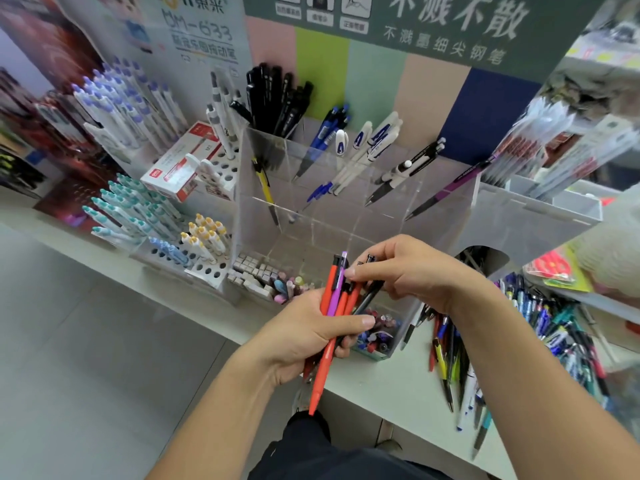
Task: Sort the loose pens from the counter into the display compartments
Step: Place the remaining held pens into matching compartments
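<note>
My left hand (304, 334) grips a bundle of pens (334, 296), mostly orange-red with one purple and some dark ones, tips pointing down over the counter edge. My right hand (408, 271) pinches a dark pen (369, 299) at the top of that bundle. Behind the hands stands a clear acrylic display (346, 216) with compartments holding black, blue, white, yellow and purple pens. A heap of loose pens (450, 358) lies on the white counter (391, 386) to the right.
White peg racks with teal-capped pens (131, 209) and purple-capped pens (117, 98) stand at the left. A red and white box (180, 168) lies between them. Small erasers (256, 275) fill a front tray. More loose pens (554, 323) pile at the far right.
</note>
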A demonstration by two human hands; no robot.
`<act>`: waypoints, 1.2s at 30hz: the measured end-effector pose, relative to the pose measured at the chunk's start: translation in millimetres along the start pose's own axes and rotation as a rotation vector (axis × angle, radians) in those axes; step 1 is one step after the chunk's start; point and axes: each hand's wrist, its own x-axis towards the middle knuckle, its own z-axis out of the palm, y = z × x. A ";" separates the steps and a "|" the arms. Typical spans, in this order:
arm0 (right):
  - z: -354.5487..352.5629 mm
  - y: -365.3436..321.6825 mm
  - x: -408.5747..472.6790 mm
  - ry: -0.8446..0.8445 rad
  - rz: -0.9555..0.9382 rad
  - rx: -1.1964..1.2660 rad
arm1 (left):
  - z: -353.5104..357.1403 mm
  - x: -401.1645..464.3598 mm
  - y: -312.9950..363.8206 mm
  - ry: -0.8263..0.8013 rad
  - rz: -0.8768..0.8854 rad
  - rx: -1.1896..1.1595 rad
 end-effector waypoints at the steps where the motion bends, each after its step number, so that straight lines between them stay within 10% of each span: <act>1: -1.6 -2.1 0.7 -0.050 0.007 -0.037 | -0.4 0.4 -0.7 0.018 0.011 0.059; 28: -18.4 -25.9 1.3 -0.042 -0.264 -0.018 | -23.0 -1.7 12.6 -0.237 -0.060 -0.351; 36: -26.1 -33.0 4.9 -0.024 -0.367 0.145 | -37.8 5.4 11.6 -0.583 -0.053 -0.690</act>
